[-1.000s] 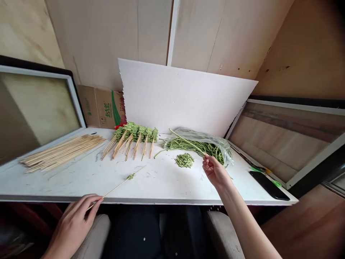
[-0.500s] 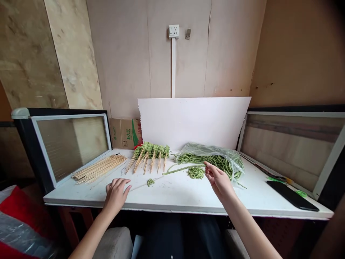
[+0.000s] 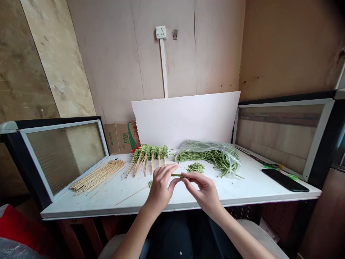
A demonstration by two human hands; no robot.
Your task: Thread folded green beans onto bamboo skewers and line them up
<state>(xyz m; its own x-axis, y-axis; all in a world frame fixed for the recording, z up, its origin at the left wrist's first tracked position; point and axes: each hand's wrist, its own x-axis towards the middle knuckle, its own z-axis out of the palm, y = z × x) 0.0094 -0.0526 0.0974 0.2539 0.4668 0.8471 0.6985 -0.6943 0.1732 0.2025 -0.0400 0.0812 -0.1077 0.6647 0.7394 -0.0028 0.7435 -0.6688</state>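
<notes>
My left hand point(image 3: 161, 185) and my right hand point(image 3: 202, 187) are close together above the table's front part. Both are closed at the fingertips on a green long bean point(image 3: 176, 175), of which only a short stretch shows between them; the rest is hidden by the fingers. Beside my left hand a bamboo skewer point(image 3: 132, 198) lies on the table, with cut bean pieces point(image 3: 150, 183) at its far end, partly covered by the hand. Behind my hands is a small pile of short bean pieces point(image 3: 196, 167).
A clear plastic bag point(image 3: 210, 146) of long beans lies at the back. Left of it are stacked bean skewers point(image 3: 151, 153), then loose bare skewers point(image 3: 99, 176). A black phone point(image 3: 285, 180) rests at the right. Framed panels point(image 3: 66, 154) flank the white table point(image 3: 107, 205).
My right hand has brought the long bean left and nearer to me. My left hand has moved right from the skewer and taken hold of the bean. The view has turned slightly.
</notes>
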